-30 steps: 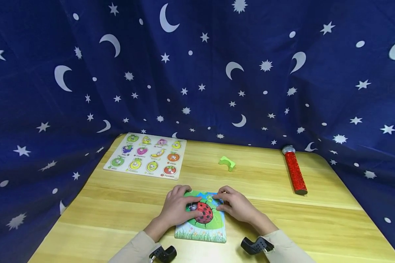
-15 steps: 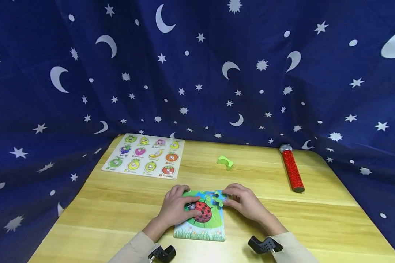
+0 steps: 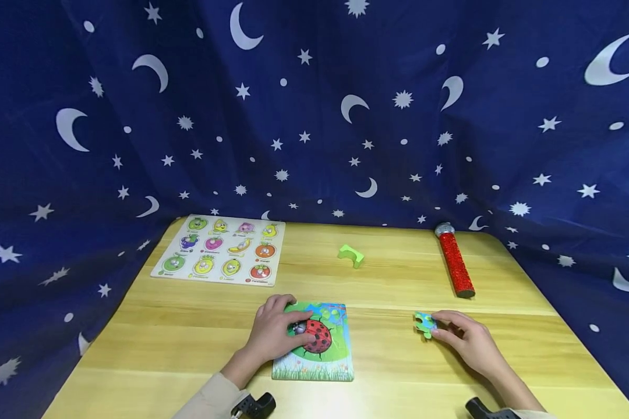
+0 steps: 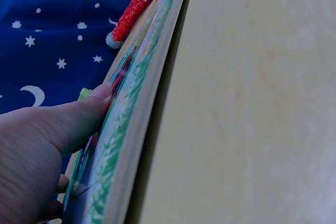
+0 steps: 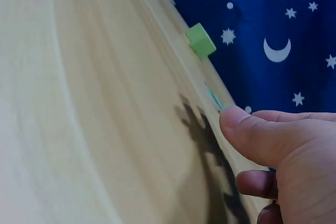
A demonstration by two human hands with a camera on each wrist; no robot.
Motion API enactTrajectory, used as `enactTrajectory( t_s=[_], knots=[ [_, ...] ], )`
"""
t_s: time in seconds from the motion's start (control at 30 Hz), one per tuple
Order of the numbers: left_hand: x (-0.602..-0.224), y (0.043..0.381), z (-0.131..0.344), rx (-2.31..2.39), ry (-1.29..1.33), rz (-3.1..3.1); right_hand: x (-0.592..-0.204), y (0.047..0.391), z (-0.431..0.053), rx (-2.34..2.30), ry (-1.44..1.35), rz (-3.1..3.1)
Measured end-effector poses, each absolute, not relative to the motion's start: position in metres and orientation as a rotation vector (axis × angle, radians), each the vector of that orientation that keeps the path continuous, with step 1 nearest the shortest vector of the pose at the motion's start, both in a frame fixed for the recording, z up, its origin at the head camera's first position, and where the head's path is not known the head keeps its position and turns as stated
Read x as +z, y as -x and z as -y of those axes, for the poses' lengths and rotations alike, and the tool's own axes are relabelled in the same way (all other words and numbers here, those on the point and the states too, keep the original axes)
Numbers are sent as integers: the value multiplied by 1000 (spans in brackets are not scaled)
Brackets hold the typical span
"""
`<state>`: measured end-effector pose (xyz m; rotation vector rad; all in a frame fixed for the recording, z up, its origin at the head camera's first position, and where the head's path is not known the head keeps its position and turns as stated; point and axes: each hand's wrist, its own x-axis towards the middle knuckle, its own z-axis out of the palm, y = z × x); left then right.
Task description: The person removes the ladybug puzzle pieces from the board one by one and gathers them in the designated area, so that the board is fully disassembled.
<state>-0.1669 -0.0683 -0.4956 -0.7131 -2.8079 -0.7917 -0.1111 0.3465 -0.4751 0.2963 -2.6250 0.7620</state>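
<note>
In the head view, a square ladybug jigsaw puzzle (image 3: 330,366) lies on the table in front of me. My left hand (image 3: 274,331) rests across its left side, index finger and thumb on the ladybug picture. The left wrist view shows that thumb (image 4: 86,111) lying on the puzzle's face. Off to the right, my right hand (image 3: 472,343) pinches a blue-and-green puzzle piece (image 3: 426,323) between thumb and fingers, a little above the table. Only the thin edge of the piece (image 5: 212,97) shows in the right wrist view, with its shadow on the wood below.
A fruit peg puzzle board (image 3: 217,250) lies at the back left. Beyond the ladybug puzzle sits a green arched block (image 3: 351,254). A red glittery microphone (image 3: 456,262) lies at the back right. Behind the wooden table (image 3: 388,361) hangs a blue star-and-moon curtain (image 3: 293,116).
My right hand has lifted a piece from the puzzle's upper right and carried it to the right. My left hand stays on the puzzle. The head view has shifted slightly.
</note>
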Motion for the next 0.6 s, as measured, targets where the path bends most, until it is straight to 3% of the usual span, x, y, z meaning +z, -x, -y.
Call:
enactTrajectory(
  t_s=[0.6],
  knots=[
    [-496,166,67,-770,717,2799,-480,111,-360,545,-323,2643]
  ],
)
